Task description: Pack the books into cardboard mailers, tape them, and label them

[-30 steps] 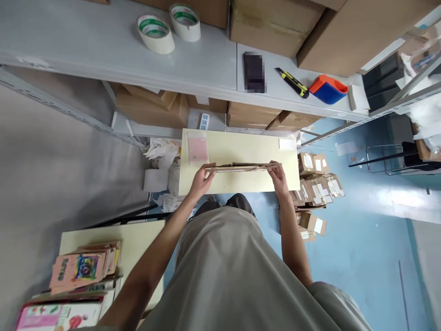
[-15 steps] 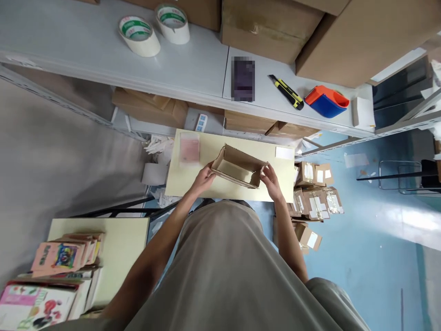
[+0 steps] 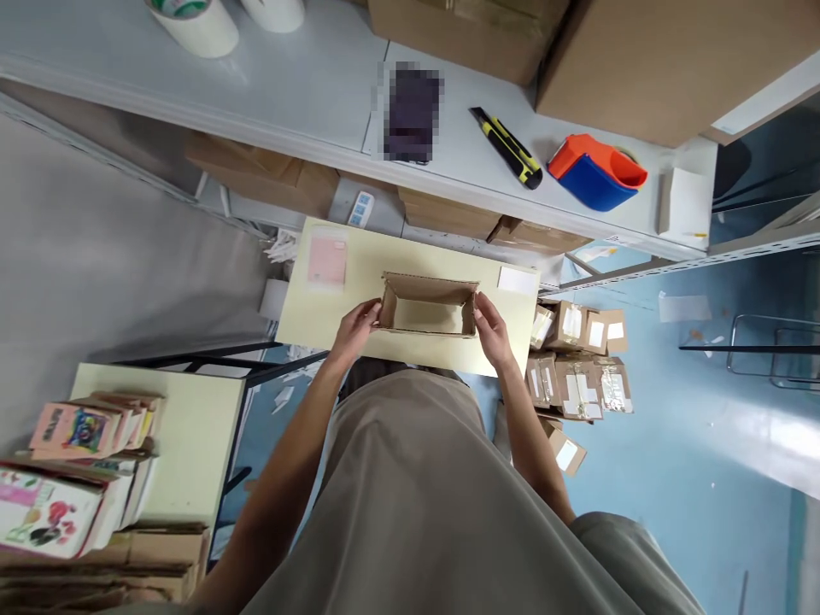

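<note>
A small brown cardboard box (image 3: pixel 430 290) is between my two hands, its walls upright and its middle open, with the pale tabletop colour showing through. My left hand (image 3: pixel 359 329) grips its left end, fingers against the outer wall. On the opposite end, my right hand (image 3: pixel 492 331) is closed on the right wall. Below the box lies a cream table (image 3: pixel 307 316). A pink-printed sheet or packet (image 3: pixel 327 260) rests on it to the left, and a white slip (image 3: pixel 518 280) lies to the right.
Ahead, a grey shelf (image 3: pixel 307 94) carries a yellow-black box cutter (image 3: pixel 507 148), an orange-blue tape dispenser (image 3: pixel 597 172), tape rolls (image 3: pixel 202 30) and large cartons (image 3: pixel 647 64). Several taped parcels (image 3: pixel 576 384) sit on the floor at right. Books (image 3: pixel 57 504) are stacked on a side table at left.
The box has turned from a slant to nearly level, and its opening looks squarer. Both hands keep hold of its ends. The whole view has shifted slightly.
</note>
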Motion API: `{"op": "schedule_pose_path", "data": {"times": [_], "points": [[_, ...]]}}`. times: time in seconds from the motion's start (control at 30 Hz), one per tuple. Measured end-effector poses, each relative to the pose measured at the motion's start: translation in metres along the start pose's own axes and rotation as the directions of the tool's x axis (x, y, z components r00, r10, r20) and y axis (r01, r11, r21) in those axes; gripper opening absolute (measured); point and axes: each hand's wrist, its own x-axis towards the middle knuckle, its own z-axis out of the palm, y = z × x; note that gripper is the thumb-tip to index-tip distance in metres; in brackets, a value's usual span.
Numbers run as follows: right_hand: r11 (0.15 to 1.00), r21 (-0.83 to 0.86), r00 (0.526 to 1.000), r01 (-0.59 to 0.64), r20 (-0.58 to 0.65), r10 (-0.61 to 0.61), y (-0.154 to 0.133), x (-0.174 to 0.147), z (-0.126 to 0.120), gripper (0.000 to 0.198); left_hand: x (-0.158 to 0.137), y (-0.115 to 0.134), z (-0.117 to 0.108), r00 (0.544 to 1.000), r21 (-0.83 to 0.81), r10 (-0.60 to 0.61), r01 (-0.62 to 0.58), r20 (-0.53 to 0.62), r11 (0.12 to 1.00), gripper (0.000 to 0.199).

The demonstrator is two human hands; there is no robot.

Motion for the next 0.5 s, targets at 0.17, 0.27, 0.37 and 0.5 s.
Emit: {"op": "schedule_pose_path", "data": {"times": [0.17, 0.27, 0.37, 0.5], "points": [[1.000, -0.010, 0.999, 0.005, -0.033, -0.005, 0.007, 0.000, 0.007, 0.096, 0.011, 0.000, 0.008, 1.000, 0.093, -0.007, 0.005, 0.016, 0.996, 0.097], [1.000, 0.008, 0.997, 0.000, -0.079, 0.000, 0.013, -0.003, 0.014, 0.094, 0.022, 0.001, 0.005, 0.999, 0.149, 0.001, -0.008, 0.047, 0.989, 0.095], [1.000, 0.028, 0.990, -0.015, -0.139, 0.019, 0.014, -0.005, 0.020, 0.093, 0.028, 0.007, -0.003, 0.994, 0.202, 0.002, -0.024, 0.108, 0.979, 0.094], [0.999, 0.044, 0.984, -0.011, -0.179, 0.019, 0.010, -0.004, 0.028, 0.092, 0.028, 0.017, -0.011, 0.978, 0.276, 0.032, -0.089, 0.205, 0.957, 0.098]]}}
